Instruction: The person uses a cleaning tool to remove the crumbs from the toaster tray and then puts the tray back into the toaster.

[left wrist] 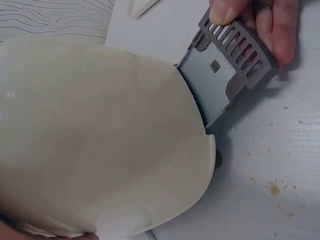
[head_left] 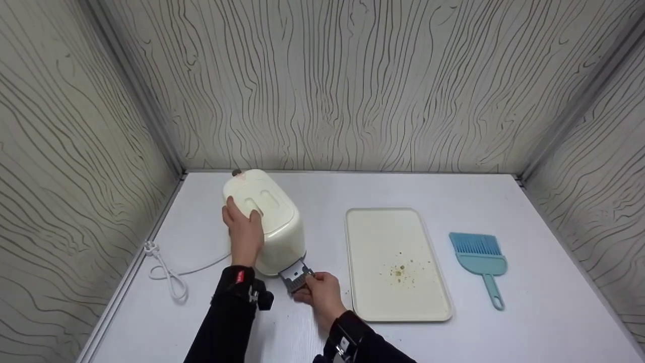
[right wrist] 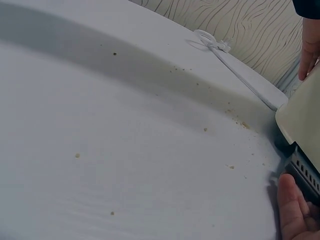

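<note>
A cream toaster [head_left: 283, 247] with a lidded top stands at the left of the table. My left hand [head_left: 245, 234] rests on it, the thumb on top and the fingers along the left side. From the near end of the toaster a metal crumb tray [left wrist: 212, 85] with a slotted grey handle sticks partly out; its inner part is hidden inside. My right hand [head_left: 322, 295] pinches that grey handle [right wrist: 305, 175], the thumb on its upper face in the left wrist view and the fingers beneath.
A cream rectangular tray [head_left: 383, 227] with crumbs [head_left: 399, 272] lies right of the toaster. Farther right is a blue brush [head_left: 476, 244] on a dustpan [head_left: 491, 287]. The white power cord [head_left: 174, 285] lies bundled at left. Loose crumbs [left wrist: 273, 188] dot the table by the toaster.
</note>
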A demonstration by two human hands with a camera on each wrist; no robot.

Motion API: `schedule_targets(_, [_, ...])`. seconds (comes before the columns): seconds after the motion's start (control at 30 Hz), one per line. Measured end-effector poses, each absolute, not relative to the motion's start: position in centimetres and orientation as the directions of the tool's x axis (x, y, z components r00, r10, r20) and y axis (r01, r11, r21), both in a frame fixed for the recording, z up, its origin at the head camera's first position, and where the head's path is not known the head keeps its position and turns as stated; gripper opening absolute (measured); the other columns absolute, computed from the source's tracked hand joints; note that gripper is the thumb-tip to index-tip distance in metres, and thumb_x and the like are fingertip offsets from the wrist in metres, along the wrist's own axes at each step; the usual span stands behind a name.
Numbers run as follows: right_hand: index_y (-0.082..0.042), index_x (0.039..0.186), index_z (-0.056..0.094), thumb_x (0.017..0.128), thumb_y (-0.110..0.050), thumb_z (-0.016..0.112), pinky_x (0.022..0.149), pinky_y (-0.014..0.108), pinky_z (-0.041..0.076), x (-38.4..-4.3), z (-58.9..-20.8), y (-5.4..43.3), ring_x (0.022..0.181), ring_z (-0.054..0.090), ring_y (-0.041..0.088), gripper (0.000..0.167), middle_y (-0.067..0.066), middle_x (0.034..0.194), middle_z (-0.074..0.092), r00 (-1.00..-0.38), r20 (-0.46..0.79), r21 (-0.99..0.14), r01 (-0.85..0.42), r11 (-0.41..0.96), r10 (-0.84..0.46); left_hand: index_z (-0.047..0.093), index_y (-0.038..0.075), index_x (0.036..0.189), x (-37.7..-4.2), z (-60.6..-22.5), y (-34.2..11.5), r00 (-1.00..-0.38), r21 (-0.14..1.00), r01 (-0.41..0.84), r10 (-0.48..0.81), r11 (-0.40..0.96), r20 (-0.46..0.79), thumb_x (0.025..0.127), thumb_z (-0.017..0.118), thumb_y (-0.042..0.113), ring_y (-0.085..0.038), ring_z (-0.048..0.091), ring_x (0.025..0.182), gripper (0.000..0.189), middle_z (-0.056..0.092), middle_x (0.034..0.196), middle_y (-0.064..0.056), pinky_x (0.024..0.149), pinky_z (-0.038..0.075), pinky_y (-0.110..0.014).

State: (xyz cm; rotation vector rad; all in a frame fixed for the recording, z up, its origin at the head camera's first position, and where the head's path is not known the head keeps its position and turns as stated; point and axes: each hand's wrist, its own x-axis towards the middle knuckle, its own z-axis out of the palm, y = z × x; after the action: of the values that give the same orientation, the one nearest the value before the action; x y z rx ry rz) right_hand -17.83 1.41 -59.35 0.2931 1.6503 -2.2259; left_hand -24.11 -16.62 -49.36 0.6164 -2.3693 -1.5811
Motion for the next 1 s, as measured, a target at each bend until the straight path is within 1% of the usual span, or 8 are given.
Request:
schedule_targets(0.07, [0.019, 0.128, 0.041, 0.106, -0.003, 0.048, 0.072, 0.033, 0.062, -18.0, -59.4, 1.2, 0.074, 0.072, 0.019, 0.031, 0.031, 0.105, 0.068, -0.917, -0.364, -0.884, 0.396, -0.247, -0.164, -0.007, 0.014, 0.163, -24.1, -49.4, -16.7, -0.886, 0.919, -0.215, -0.461, 0.33, -0.041, 0.103, 0.037, 0.027, -0.051, 0.027, 0.145, 0.075, -0.011, 0.168, -0.023, 0.117, 0.029, -0.057])
schedule_targets(0.27, [0.02, 0.128, 0.041, 0.106, -0.003, 0.048, 0.074, 0.035, 0.062, -18.5, -59.6, 0.6, 0.076, 0.073, 0.021, 0.032, 0.034, 0.107, 0.067, -0.918, -0.359, -0.882, 0.392, -0.262, -0.167, -0.006, 0.015, 0.163, -24.1, -49.3, -16.6, -0.882, 0.919, -0.222, -0.47, 0.325, -0.048, 0.103, 0.038, 0.027, -0.05, 0.028, 0.145, 0.076, -0.009, 0.168, -0.023, 0.117, 0.03, -0.057])
schedule_targets(0.43, [0.019, 0.125, 0.042, 0.105, -0.002, 0.048, 0.073, 0.034, 0.062, -18.8, -59.6, 0.4, 0.074, 0.073, 0.021, 0.03, 0.035, 0.107, 0.067, -0.918, -0.361, -0.874, 0.394, -0.283, -0.162, -0.007, 0.015, 0.163, -24.1, -49.2, -16.5, -0.884, 0.917, -0.23, -0.463, 0.327, -0.057, 0.103, 0.038, 0.026, -0.051, 0.025, 0.146, 0.076, -0.01, 0.168, -0.023, 0.118, 0.028, -0.059])
schedule_targets(0.6, [0.019, 0.124, 0.043, 0.105, -0.002, 0.049, 0.073, 0.034, 0.062, -19.1, -59.7, 0.2, 0.074, 0.072, 0.021, 0.029, 0.033, 0.105, 0.068, -0.918, -0.361, -0.875, 0.394, -0.282, -0.163, -0.007, 0.015, 0.163, -24.2, -49.2, -16.7, -0.885, 0.917, -0.223, -0.463, 0.329, -0.049, 0.103, 0.038, 0.027, -0.051, 0.026, 0.146, 0.076, -0.009, 0.168, -0.023, 0.118, 0.029, -0.058])
schedule_targets(0.83, [0.017, 0.126, 0.043, 0.106, -0.004, 0.049, 0.075, 0.035, 0.062, -19.3, -60.1, 0.1, 0.077, 0.073, 0.022, 0.03, 0.032, 0.107, 0.068, -0.913, -0.369, -0.869, 0.406, -0.282, -0.177, -0.006, 0.015, 0.163, -24.1, -49.3, -16.8, -0.881, 0.92, -0.225, -0.47, 0.32, -0.052, 0.103, 0.039, 0.027, -0.051, 0.027, 0.145, 0.076, -0.009, 0.168, -0.023, 0.118, 0.028, -0.059])
schedule_targets(1.0, [0.019, 0.124, 0.042, 0.105, -0.002, 0.049, 0.072, 0.035, 0.063, -19.7, -60.1, 0.0, 0.074, 0.073, 0.021, 0.029, 0.034, 0.104, 0.068, -0.921, -0.348, -0.872, 0.386, -0.301, -0.172, -0.006, 0.015, 0.164, -24.2, -49.3, -16.7, -0.882, 0.925, -0.223, -0.468, 0.308, -0.057, 0.103, 0.038, 0.027, -0.051, 0.025, 0.145, 0.076, -0.01, 0.168, -0.022, 0.117, 0.029, -0.059])
